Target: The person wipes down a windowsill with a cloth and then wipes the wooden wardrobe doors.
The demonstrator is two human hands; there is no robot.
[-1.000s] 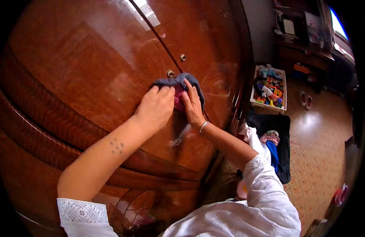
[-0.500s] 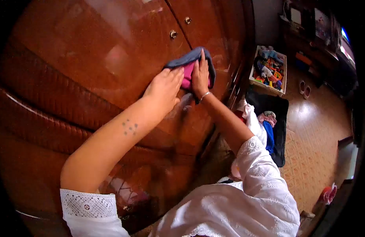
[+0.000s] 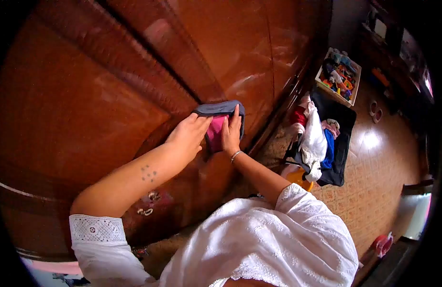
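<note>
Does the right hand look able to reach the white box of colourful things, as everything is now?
Probably not directly: the right hand is on the cloth, and the white box lies farther away, beyond the black case with clothes.

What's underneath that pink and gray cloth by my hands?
Brown wood shows around the cloth; the patch directly beneath is covered. Your left hand and right hand are on top.
</note>
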